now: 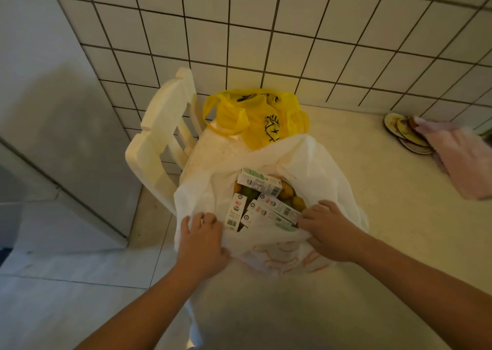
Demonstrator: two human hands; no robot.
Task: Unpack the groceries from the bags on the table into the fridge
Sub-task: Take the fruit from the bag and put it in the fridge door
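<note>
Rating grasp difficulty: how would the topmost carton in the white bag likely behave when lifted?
The topmost carton looks like a stiff, flat-faced box, so it should probably hold shape and not roll. It lies loose across round fruit, so a nudge may tilt or slide it. The white bag around it looks thin and floppy, likely giving no support.

The white bag point(306, 163) is thin crinkly plastic, kinda milky and half see-through, more matt than shiny. The yellow bag point(255, 120) is thin plastic too, but glossier. The cartons point(259, 183) look like smooth printed card. The chair point(159, 126) is moulded white plastic, smooth with a soft sheen. The wall tiles point(292, 17) are glazed and smooth, with dark grout lines. The desk point(386, 216) looks like pale speckled stone, smooth. The cloth point(463, 158) is pink and soft-looking. The fridge point(66, 104) side is grey, matt, metal-looking.
</note>
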